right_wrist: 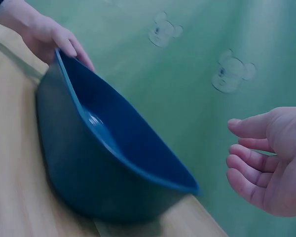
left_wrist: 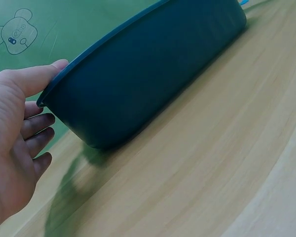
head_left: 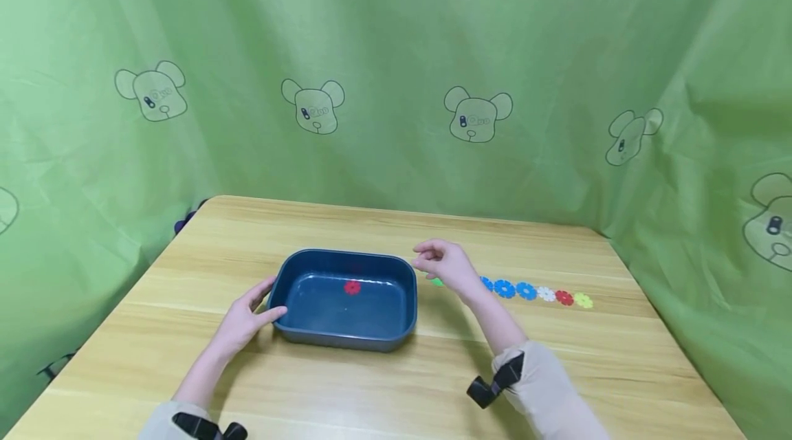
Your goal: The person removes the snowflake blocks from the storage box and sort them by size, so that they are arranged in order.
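Observation:
A dark blue plastic basin (head_left: 343,340) stands upright on the table. My left hand (head_left: 243,320) grips it at its left end, thumb over the rim and the other fingers along the outside; in the left wrist view the thumb lies on the rim. One red flower-shaped disc (head_left: 352,287) lies inside on the bottom. Just beyond the basin's right end, apart from it, my right hand (head_left: 450,267) hovers with loosely bent fingers. The right wrist view shows nothing in that hand (right_wrist: 274,160). A green disc (head_left: 437,282) is partly hidden beneath it.
To the right, a row of flower-shaped discs runs along the wooden table (head_left: 346,399): several blue ones (head_left: 504,289), a white one (head_left: 546,293), a red one (head_left: 564,298) and a yellow one (head_left: 583,300). A green curtain (head_left: 396,172) hangs behind and beside the table.

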`<state>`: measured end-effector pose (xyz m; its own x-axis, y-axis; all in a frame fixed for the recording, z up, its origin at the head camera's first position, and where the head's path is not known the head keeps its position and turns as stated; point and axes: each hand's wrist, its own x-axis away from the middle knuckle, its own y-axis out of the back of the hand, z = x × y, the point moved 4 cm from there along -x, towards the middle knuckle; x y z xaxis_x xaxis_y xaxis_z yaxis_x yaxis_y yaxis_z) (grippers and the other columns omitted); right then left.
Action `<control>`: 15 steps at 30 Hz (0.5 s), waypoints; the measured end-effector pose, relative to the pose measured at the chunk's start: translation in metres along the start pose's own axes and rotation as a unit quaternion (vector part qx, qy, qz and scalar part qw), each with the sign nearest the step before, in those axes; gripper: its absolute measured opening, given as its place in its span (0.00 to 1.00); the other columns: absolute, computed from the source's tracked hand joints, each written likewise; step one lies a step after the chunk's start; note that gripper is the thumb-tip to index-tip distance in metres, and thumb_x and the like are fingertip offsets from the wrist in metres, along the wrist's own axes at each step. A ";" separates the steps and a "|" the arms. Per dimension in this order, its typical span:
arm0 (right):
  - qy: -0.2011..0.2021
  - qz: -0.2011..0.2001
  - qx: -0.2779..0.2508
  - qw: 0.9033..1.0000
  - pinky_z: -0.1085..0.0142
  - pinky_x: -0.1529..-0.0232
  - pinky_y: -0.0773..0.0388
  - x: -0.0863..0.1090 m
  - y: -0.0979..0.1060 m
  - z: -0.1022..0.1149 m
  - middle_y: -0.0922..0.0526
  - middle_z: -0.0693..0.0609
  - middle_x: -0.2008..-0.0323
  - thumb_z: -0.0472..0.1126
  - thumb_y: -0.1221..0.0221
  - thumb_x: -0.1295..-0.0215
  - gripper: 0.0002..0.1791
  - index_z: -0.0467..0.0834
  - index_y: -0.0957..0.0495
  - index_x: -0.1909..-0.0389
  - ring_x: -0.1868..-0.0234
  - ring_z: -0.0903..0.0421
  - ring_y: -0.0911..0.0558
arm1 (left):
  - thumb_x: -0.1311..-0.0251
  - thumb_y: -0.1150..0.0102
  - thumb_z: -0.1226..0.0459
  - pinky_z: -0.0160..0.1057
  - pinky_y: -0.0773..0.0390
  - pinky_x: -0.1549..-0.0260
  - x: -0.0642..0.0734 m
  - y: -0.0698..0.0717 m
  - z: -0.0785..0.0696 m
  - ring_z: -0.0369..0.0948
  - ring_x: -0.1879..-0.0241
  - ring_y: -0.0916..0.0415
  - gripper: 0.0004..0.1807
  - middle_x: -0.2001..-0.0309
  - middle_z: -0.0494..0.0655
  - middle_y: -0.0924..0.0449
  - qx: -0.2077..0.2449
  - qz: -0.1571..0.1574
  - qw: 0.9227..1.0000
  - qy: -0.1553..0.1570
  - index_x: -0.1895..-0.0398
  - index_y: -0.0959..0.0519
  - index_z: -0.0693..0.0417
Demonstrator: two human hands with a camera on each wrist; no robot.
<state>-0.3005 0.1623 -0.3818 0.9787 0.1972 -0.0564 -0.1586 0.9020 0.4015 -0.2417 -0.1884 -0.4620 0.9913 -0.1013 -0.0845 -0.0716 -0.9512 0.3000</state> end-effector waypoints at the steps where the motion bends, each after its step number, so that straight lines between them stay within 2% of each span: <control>1: -0.001 0.004 -0.004 1.000 0.57 0.65 0.19 -0.002 -0.006 0.003 0.20 0.46 0.67 0.34 0.36 0.45 0.18 0.31 0.24 0.54 0.68 0.57 0.22 | 0.43 0.39 0.66 0.58 0.52 0.36 0.000 0.000 0.000 0.59 0.33 0.52 0.36 0.33 0.65 0.44 0.000 0.000 1.000 0.001 0.33 0.41 0.66; 3: -0.007 0.015 -0.012 1.000 0.59 0.65 0.19 -0.007 -0.019 0.007 0.20 0.46 0.67 0.35 0.36 0.45 0.19 0.31 0.24 0.53 0.68 0.57 0.21 | 0.44 0.39 0.66 0.58 0.52 0.36 0.000 -0.001 0.000 0.60 0.33 0.51 0.36 0.33 0.65 0.44 0.001 0.000 1.000 0.001 0.33 0.41 0.66; 6: -0.020 0.034 -0.022 0.999 0.61 0.66 0.19 -0.015 -0.038 0.012 0.19 0.46 0.67 0.35 0.36 0.44 0.19 0.31 0.24 0.53 0.65 0.50 0.19 | 0.44 0.38 0.66 0.59 0.52 0.36 0.000 -0.001 0.001 0.60 0.33 0.52 0.36 0.33 0.65 0.44 0.004 0.001 1.000 -0.002 0.33 0.42 0.67; 9: -0.031 0.052 -0.029 0.998 0.59 0.65 0.19 -0.024 -0.057 0.013 0.18 0.45 0.66 0.34 0.37 0.43 0.19 0.31 0.24 0.52 0.61 0.44 0.19 | 0.43 0.39 0.66 0.58 0.52 0.36 0.000 0.000 0.002 0.60 0.33 0.51 0.36 0.33 0.65 0.44 0.007 0.001 1.000 -0.005 0.33 0.42 0.66; 12: -0.044 0.068 -0.031 0.996 0.57 0.64 0.19 -0.031 -0.072 0.012 0.18 0.44 0.65 0.34 0.38 0.43 0.19 0.31 0.25 0.50 0.60 0.45 0.19 | 0.43 0.39 0.66 0.58 0.51 0.36 0.000 0.000 0.002 0.60 0.33 0.51 0.36 0.33 0.66 0.44 0.008 0.002 1.000 -0.007 0.33 0.42 0.67; 15: -0.055 0.079 -0.024 0.995 0.57 0.64 0.19 -0.036 -0.085 0.009 0.18 0.45 0.64 0.34 0.38 0.43 0.20 0.32 0.26 0.49 0.63 0.51 0.19 | 0.43 0.39 0.66 0.57 0.49 0.36 0.000 0.000 0.001 0.60 0.34 0.50 0.36 0.34 0.66 0.44 0.008 0.003 1.000 -0.005 0.33 0.42 0.67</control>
<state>-0.3209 0.0749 -0.4055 0.9490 0.2969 0.1059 -0.3150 0.8811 0.3526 -0.2420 -0.1888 -0.4627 0.9896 -0.1096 -0.0933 -0.0789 -0.9553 0.2850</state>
